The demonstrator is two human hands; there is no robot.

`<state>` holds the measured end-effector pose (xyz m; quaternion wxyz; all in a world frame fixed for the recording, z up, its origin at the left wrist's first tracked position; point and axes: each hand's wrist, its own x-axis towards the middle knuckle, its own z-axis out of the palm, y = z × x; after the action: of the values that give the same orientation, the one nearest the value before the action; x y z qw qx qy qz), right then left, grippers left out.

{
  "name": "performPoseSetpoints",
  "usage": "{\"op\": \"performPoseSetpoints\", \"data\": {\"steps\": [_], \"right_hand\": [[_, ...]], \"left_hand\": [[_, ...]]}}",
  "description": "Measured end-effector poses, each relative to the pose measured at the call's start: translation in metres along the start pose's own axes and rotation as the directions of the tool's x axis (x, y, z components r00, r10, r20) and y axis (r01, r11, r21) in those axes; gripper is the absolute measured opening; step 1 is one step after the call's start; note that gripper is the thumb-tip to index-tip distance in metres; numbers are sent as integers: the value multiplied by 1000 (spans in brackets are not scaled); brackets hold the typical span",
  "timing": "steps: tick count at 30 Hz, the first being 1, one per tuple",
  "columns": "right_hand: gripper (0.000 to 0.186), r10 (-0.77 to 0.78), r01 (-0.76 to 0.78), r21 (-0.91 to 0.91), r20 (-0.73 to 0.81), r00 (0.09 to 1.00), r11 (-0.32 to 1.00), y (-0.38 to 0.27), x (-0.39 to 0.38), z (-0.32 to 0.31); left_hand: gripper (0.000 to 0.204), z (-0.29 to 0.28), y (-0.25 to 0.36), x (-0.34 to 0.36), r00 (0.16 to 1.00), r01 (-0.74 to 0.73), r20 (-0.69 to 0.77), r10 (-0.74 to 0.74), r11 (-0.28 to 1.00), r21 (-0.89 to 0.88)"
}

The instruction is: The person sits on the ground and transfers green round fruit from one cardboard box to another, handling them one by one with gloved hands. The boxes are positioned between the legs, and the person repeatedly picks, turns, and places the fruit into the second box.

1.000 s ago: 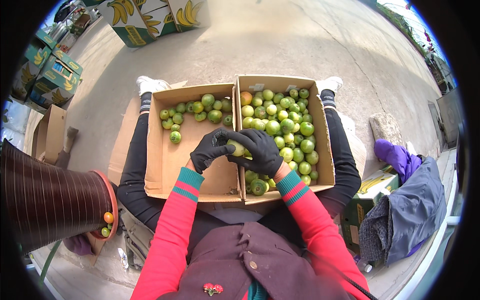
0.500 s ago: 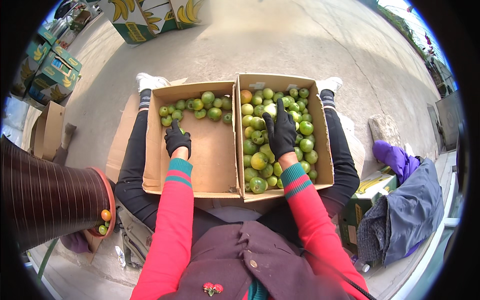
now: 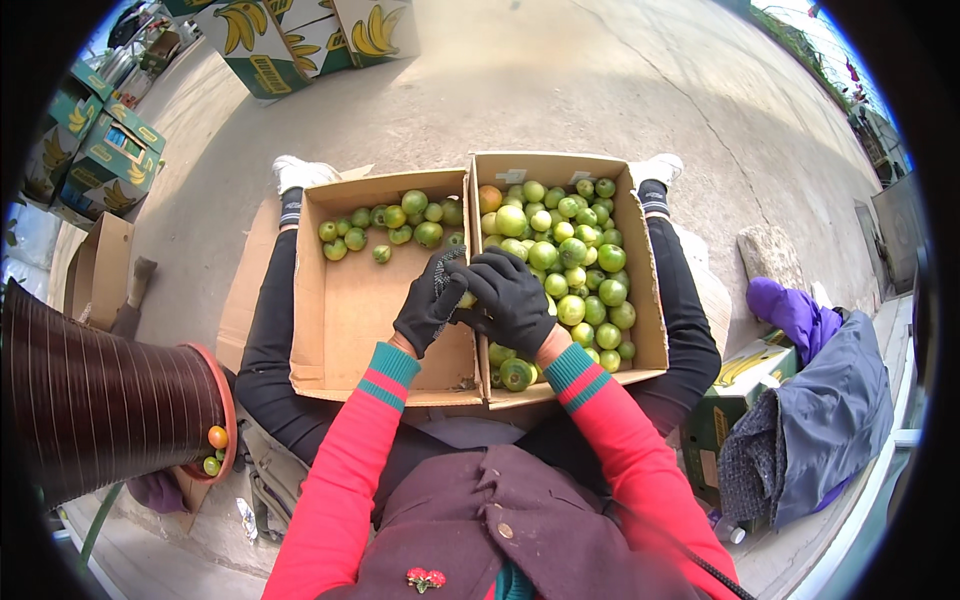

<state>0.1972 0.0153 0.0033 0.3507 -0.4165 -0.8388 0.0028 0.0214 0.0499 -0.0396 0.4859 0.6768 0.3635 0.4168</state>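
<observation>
Left hand point(image 3: 430, 305), right hand point(image 3: 510, 302) rejoined, fingers curled round tomato point(image 3: 467, 299): two-handed handling again. Loose tomato point(image 3: 382, 254) at their ten o'clock, left box point(image 3: 360, 320).

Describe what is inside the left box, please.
Green tomatoes toward the far side, bare cardboard nearer. What lies beneath the left hand is covered and cannot be seen.

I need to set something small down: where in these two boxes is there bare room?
The left box is bare from the green tomatoes at its far end to its near wall, left of the left hand. The right box is crowded with tomatoes nearly throughout.
</observation>
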Motion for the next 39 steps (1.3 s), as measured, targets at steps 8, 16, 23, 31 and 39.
{"op": "performPoseSetpoints", "data": {"steps": [8,16,23,31,39], "right_hand": [[53,221,-245,-61,-263,939,968,21,-5,-2],[45,482,-580,-221,-371,794,784,56,-24,-9],[46,336,-395,-156,-305,891,905,48,-17,-7],[52,3,-3,-52,5,1000,999,7,-4,0],[36,218,-275,-108,-369,904,956,33,-6,-23]], "left_hand": [[33,-22,-33,16,889,140,-455,48,918,371],[40,-69,-86,18,897,439,-394,-202,514,737],[31,-54,-64,17,899,376,-272,-342,923,81],[30,8,10,0,963,265,155,-223,895,-360],[40,-13,-42,30,969,114,-241,61,752,649]]}}
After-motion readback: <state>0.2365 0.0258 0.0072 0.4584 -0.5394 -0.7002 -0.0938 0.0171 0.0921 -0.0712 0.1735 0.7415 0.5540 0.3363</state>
